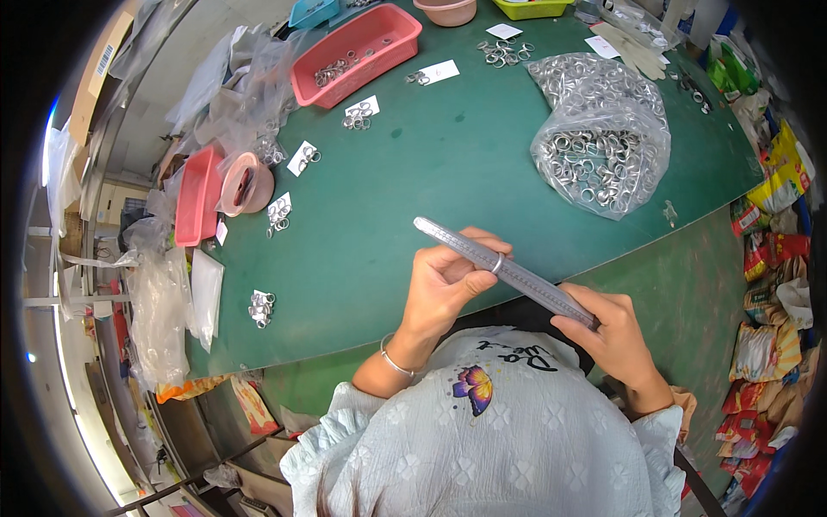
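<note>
A grey tapered ring mandrel [538,288] with graduated markings slants across in front of me, its thin tip up to the left. My right hand [622,334] is closed round the thick lower end. Partway along the rod sits a silver ring [498,264], encircling it. My left hand [436,293], with a bangle at the wrist, pinches that ring between thumb and fingers against the mandrel. Beyond my hands, an open clear plastic bag [603,159] full of silver rings lies on the green table [413,185].
Small piles of rings [261,308] with white paper slips line the table's left and far sides. A pink tray [357,56] holds some rings. Another pink tray [200,196] and a round tub [246,183] stand left. Colourful packages [758,345] are heaped on the right.
</note>
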The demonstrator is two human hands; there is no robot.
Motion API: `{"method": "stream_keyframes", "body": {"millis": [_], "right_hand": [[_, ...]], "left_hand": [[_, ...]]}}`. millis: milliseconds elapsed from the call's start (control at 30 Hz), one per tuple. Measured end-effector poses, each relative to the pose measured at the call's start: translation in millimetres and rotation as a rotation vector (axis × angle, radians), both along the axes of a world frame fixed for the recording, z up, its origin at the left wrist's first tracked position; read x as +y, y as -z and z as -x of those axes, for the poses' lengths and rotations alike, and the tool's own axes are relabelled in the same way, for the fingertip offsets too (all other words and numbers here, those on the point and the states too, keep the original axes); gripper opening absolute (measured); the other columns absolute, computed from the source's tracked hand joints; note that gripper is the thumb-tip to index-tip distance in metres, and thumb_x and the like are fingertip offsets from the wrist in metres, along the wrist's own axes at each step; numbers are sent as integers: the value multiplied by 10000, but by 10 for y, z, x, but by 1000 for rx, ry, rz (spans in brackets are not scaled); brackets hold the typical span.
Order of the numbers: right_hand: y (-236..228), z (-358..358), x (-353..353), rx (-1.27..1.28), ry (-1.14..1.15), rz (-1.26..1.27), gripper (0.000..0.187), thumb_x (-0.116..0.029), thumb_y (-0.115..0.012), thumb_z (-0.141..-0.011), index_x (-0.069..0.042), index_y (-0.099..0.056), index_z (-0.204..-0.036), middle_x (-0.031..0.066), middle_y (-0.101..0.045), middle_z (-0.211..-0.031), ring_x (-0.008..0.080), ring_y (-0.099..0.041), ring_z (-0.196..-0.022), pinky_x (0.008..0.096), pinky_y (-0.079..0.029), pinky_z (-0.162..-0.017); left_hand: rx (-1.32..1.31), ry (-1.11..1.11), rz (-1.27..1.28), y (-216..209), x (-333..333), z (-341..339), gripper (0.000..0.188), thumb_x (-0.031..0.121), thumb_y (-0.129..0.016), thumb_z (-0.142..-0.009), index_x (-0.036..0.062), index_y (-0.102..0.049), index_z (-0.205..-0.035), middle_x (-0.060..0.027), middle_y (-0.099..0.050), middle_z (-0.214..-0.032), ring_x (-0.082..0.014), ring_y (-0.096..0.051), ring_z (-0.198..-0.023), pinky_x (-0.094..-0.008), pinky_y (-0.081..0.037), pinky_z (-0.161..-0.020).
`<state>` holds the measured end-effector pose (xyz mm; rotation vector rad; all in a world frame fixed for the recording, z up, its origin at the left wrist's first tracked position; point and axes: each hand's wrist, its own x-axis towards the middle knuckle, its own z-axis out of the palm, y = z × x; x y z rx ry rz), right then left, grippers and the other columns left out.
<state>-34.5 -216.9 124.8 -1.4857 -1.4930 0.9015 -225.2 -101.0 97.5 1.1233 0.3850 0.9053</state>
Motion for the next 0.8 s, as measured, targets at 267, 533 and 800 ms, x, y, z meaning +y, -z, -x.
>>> {"method": "stream_keyframes", "body": {"millis": [267, 533, 800], "right_hand": [[-88, -19, 13, 113, -64, 121, 230, -75, -666, -796, 29, -586, -986, 116, -522, -658, 175, -460, -515, 281, -388, -497], [-92, 7, -1, 132, -68, 164, 243, -72, -666, -795, 40, -580, -993, 116, -509, -654, 167, -447, -516, 279, -385, -498], [-52, 28, -14, 58, -23, 55, 284, -50, -688, -765, 45, -582, -1011, 123, -547, -676, 180, -505, -541, 284, -411, -517]], "left_hand": [[-39, 92, -28, 117, 88, -6, 288, 134, -720, -762, -54, -637, -965, -115, -585, -969, -197, -575, -880, -315, -477, -783], [-21, 66, -42, 140, 126, -69, 372, 276, -776, -698, -31, -658, -874, -132, -594, -860, -204, -568, -784, -311, -460, -690], [27, 167, -105, 38, 156, -39, 314, 190, -739, -737, -35, -644, -934, -100, -604, -952, -185, -584, -864, -311, -485, -779]]}}
